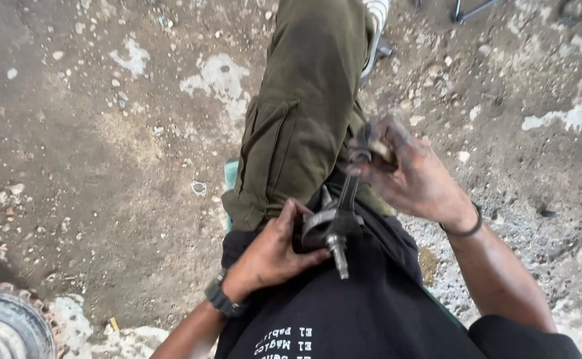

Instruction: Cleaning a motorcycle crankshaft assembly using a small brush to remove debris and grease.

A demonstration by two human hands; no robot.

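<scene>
Dirt floor (pixel 105 153) rough, brown-grey, strewn with small stones and pale patches; small metal ring (pixel 199 187) lying on it left of olive cargo trouser leg (pixel 304 106); tyre (pixel 5 326) at lower left corner; dark metal rod (pixel 475 10) at top right edge; black shirt (pixel 357 312) with pale lettering at bottom; teal edge (pixel 230 174) beside trouser leg

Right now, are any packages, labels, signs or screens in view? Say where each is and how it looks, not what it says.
No packages, signs or screens show.
Printed lettering: on the front of the black shirt at the bottom edge, a few short pale lines, seen upside down.
Wristwatch: on the left hand's wrist, dark band; its face is turned away, so no display can be seen.
</scene>
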